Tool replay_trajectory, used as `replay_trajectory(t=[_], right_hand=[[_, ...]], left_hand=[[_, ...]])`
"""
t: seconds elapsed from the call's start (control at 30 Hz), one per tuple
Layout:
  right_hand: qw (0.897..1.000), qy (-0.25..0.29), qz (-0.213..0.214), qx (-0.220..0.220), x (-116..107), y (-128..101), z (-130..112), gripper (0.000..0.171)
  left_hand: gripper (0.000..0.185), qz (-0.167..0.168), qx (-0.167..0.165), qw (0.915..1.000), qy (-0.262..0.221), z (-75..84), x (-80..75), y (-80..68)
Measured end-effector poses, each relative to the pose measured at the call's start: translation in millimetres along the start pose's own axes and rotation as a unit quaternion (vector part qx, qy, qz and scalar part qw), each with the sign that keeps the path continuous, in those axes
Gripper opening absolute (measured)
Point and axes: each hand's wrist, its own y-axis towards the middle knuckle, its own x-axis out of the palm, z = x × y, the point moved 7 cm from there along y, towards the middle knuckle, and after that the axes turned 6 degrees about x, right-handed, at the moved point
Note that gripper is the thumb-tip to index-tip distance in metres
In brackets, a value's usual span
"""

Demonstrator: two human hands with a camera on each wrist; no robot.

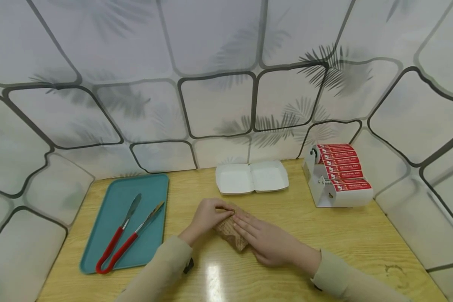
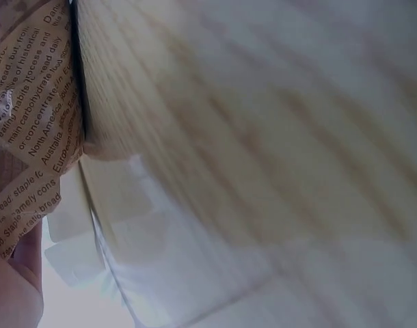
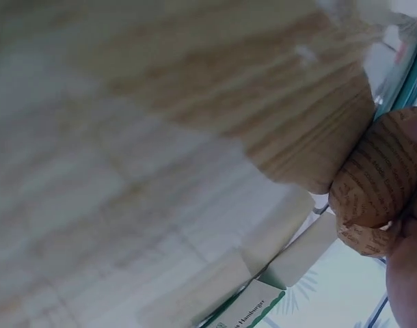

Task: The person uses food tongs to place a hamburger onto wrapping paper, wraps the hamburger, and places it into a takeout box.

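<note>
Crumpled brown printed paper (image 2: 41, 96), cut off by the left wrist view's edge, is forming a packet on the counter (image 1: 336, 230), hiding its contents. The left hand (image 1: 208, 216) is pinching its edge between thumb and fingers; the right hand (image 1: 266, 240) is laying straight fingers across it. Beyond, a white hinged box (image 1: 234, 179) is lying open. A teal tray (image 1: 121, 195) is holding red-handled metal tongs (image 1: 112, 245). A dispenser (image 1: 317, 191) is carrying rolled red labels (image 1: 341, 161), their small print blurring.

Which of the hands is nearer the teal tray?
Left. The left hand is right of the teal tray, apart from it; the right hand is farther right, on the printed paper wrapper.
</note>
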Motion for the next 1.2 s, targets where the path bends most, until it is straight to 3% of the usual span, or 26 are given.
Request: replay_trajectory(t=[0.27, 0.43, 0.53, 0.67, 0.83, 0.9, 0.97, 1.1, 1.2], right_hand=[[1.0, 0.017, 0.001, -0.003, -4.4, -1.2, -1.5, 0.076], [0.999, 0.039, -0.028, 0.006, -1.7, -1.6, -1.2, 0.078], [0.998, 0.042, -0.034, 0.007, -0.6, -2.2, -1.5, 0.079], [0.999, 0.039, -0.031, 0.006, -1.1, -2.8, -2.0, 0.079], [0.998, 0.042, -0.038, 0.013, -0.8, -2.8, -2.6, 0.08], [0.998, 0.042, -0.038, 0.015, -0.6, -2.6, -2.8, 0.08], [0.998, 0.041, -0.039, 0.014, 0.2, -2.9, -2.7, 0.08], [0.998, 0.042, -0.038, 0.015, 2.8, -3.9, -2.1, 0.081], [0.998, 0.046, -0.038, 0.017, 4.3, -4.3, -1.6, 0.082]], left_hand=[[0.012, -0.005, -0.026, 0.9996, 0.007, -0.5, 5.0, 5.9], [0.019, 0.028, -0.019, 0.9966, 0.075, 7.2, -1.1, 2.4], [0.022, 0.048, 0.011, 0.9898, 0.133, 15.4, -8.8, -4.1], [0.027, 0.072, 0.102, 0.9684, 0.216, 34.1, -18.7, -18.9], [0.036, 0.089, 0.247, 0.917, 0.3, 61.3, -15.8, -50.5], [0.042, 0.075, 0.279, 0.9, 0.327, 68.5, -8.0, -63.6], [0.051, 0.04, 0.284, 0.8938, 0.345, 72.3, 1.4, -74.0], [0.068, -0.055, 0.234, 0.8954, 0.375, 67.9, 18.9, -87.0], [0.076, -0.106, 0.191, 0.8981, 0.381, 62.5, 26.1, -90.7]])
